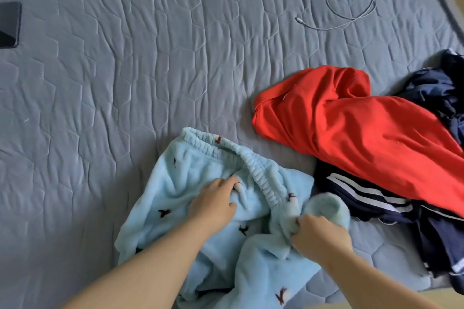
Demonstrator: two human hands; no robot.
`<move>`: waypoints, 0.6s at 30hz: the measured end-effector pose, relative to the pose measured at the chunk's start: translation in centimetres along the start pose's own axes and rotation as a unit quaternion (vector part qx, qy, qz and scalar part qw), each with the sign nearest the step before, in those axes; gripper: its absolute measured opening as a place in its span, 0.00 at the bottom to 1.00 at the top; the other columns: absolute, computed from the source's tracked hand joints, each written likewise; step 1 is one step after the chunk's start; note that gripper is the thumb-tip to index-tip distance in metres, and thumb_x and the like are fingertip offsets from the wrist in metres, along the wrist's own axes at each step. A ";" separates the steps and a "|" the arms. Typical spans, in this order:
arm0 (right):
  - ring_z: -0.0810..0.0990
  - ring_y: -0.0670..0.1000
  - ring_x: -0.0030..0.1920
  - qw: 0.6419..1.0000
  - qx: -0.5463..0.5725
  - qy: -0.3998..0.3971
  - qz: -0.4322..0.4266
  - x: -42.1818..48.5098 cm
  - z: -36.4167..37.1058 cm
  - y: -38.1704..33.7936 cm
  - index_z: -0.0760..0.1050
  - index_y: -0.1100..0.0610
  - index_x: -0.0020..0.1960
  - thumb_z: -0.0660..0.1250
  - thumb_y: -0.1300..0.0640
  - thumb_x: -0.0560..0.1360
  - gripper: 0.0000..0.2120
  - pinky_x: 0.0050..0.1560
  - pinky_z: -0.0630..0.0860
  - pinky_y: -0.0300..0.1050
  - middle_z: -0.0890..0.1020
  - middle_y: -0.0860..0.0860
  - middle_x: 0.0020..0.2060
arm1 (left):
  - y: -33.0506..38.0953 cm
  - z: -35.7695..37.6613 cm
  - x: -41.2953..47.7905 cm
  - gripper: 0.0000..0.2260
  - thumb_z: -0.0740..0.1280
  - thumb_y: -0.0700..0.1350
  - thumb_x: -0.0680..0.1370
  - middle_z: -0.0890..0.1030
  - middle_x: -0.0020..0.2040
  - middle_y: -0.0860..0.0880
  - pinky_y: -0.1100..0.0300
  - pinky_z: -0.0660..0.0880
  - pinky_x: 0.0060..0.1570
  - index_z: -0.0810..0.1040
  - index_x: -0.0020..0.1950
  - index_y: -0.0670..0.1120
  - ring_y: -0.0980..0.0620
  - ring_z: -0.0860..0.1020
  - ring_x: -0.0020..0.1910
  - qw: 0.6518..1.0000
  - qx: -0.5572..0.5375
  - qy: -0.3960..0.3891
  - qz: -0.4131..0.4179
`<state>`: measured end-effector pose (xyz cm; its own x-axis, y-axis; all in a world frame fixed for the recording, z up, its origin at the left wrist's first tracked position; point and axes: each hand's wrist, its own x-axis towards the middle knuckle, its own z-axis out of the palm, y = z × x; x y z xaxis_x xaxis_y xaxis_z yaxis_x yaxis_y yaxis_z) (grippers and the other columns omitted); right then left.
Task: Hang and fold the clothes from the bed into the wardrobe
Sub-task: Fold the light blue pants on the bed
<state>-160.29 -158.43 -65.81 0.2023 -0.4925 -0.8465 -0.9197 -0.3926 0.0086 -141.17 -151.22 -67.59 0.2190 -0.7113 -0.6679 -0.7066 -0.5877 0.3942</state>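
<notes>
The fluffy light-blue fleece trousers (200, 173) with the elastic waistband are lying crumpled at the near edge of the grey quilted bedcover (125, 70). They're being held by both hands, set a little apart. Fabric just below the waistband is being pinched by the left hand (213, 200), and a bunched fold is being clenched in the right hand (321, 236). Just to the right, a red cotton garment (351, 133) is lying over a navy white-striped pile (364, 193). A coiled white cable (351, 7) is sitting far right, and a flat black phone (8, 25) far left.
</notes>
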 end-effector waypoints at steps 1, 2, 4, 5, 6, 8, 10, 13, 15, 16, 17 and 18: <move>0.77 0.50 0.50 0.999 -0.015 -0.033 0.023 -0.4 0.3 1.1 0.74 0.50 0.55 0.55 0.56 0.74 0.14 0.42 0.68 0.41 0.79 0.47 0.47 | 0.3 0.0 0.1 0.20 0.60 0.44 0.76 0.68 0.65 0.53 0.54 0.70 0.56 0.65 0.67 0.55 0.49 0.67 0.63 1.000 0.011 0.022 0.006; 0.76 0.50 0.54 0.997 -0.030 -0.049 0.051 -0.9 0.6 2.0 0.73 0.50 0.58 0.55 0.55 0.74 0.15 0.45 0.68 0.41 0.78 0.47 0.51 | 0.5 0.0 0.4 0.20 0.59 0.43 0.77 0.67 0.66 0.53 0.55 0.70 0.56 0.65 0.68 0.55 0.50 0.67 0.63 0.998 0.030 0.044 0.014; 0.71 0.52 0.62 0.993 -0.071 0.006 0.098 -1.3 0.5 2.8 0.68 0.49 0.63 0.55 0.53 0.74 0.18 0.53 0.66 0.44 0.73 0.48 0.59 | 1.0 -0.1 1.1 0.22 0.59 0.43 0.77 0.63 0.70 0.53 0.56 0.68 0.59 0.62 0.71 0.55 0.49 0.65 0.66 0.992 0.090 0.085 0.028; 0.69 0.52 0.62 0.989 -0.081 0.071 0.106 -1.1 0.0 2.8 0.65 0.49 0.65 0.55 0.51 0.75 0.19 0.55 0.65 0.45 0.71 0.48 0.60 | 1.3 0.0 1.8 0.23 0.58 0.43 0.77 0.61 0.71 0.53 0.56 0.66 0.59 0.61 0.72 0.55 0.49 0.64 0.67 0.987 0.120 0.105 0.036; 0.68 0.53 0.62 0.983 -0.070 0.147 0.090 -0.8 -0.7 2.3 0.63 0.49 0.65 0.55 0.51 0.75 0.19 0.55 0.65 0.45 0.69 0.49 0.61 | 1.5 -0.1 2.2 0.24 0.58 0.42 0.77 0.59 0.72 0.52 0.56 0.65 0.60 0.60 0.73 0.55 0.49 0.63 0.68 0.982 0.141 0.120 0.046; 0.67 0.54 0.63 0.966 0.001 0.260 -0.001 0.5 -2.1 0.7 0.62 0.49 0.67 0.58 0.52 0.73 0.22 0.57 0.64 0.47 0.67 0.49 0.65 | 2.2 -0.1 3.3 0.26 0.58 0.41 0.77 0.57 0.74 0.52 0.55 0.63 0.63 0.57 0.74 0.55 0.49 0.61 0.69 0.979 0.150 0.120 0.067; 0.62 0.55 0.67 0.962 0.055 0.251 -0.098 2.2 -2.7 -1.2 0.58 0.48 0.71 0.62 0.50 0.71 0.30 0.62 0.62 0.48 0.59 0.49 0.72 | 2.5 0.2 4.0 0.28 0.59 0.40 0.76 0.56 0.74 0.51 0.54 0.61 0.64 0.56 0.74 0.54 0.49 0.59 0.71 0.983 0.143 0.095 0.069; 0.53 0.56 0.72 0.978 0.018 0.148 -0.147 3.7 -1.6 -3.2 0.47 0.43 0.74 0.68 0.46 0.69 0.41 0.64 0.60 0.51 0.43 0.50 0.75 | 2.2 0.9 4.5 0.27 0.59 0.42 0.76 0.56 0.74 0.51 0.53 0.61 0.65 0.56 0.74 0.54 0.48 0.60 0.71 0.987 0.135 0.078 0.041; 0.51 0.59 0.72 0.980 -0.025 0.145 -0.130 4.3 -0.5 -3.1 0.44 0.42 0.75 0.66 0.53 0.72 0.40 0.63 0.64 0.52 0.38 0.52 0.75 | 1.5 1.1 4.8 0.26 0.59 0.43 0.77 0.56 0.74 0.51 0.53 0.59 0.66 0.57 0.74 0.54 0.48 0.57 0.72 0.977 0.175 0.106 0.052; 0.53 0.60 0.71 0.980 -0.029 0.157 -0.121 4.5 -0.2 -2.8 0.45 0.42 0.75 0.63 0.58 0.74 0.38 0.61 0.65 0.51 0.38 0.53 0.75 | 1.0 1.1 5.1 0.25 0.59 0.43 0.78 0.56 0.74 0.50 0.52 0.57 0.67 0.57 0.74 0.54 0.49 0.55 0.74 0.969 0.208 0.119 0.064; 0.56 0.61 0.70 0.979 -0.022 0.169 -0.110 4.8 -0.1 -2.3 0.45 0.42 0.75 0.60 0.61 0.74 0.37 0.60 0.67 0.49 0.39 0.53 0.75 | 0.5 1.0 5.4 0.25 0.59 0.43 0.78 0.55 0.75 0.50 0.52 0.54 0.69 0.57 0.74 0.54 0.49 0.52 0.75 0.962 0.234 0.125 0.069; 0.60 0.60 0.68 0.979 -0.009 0.177 -0.098 4.9 -0.1 -2.0 0.45 0.41 0.75 0.59 0.64 0.74 0.38 0.57 0.68 0.48 0.41 0.54 0.75 | 0.0 0.7 5.8 0.26 0.59 0.44 0.78 0.53 0.76 0.50 0.51 0.51 0.70 0.56 0.74 0.55 0.49 0.48 0.76 0.956 0.255 0.126 0.068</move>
<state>-157.48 -160.14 -69.96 0.4814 -0.6438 -0.5947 -0.8459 -0.5189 -0.1231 -140.38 -155.10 -71.94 0.2116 -0.8757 -0.4341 -0.9622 -0.2645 0.0647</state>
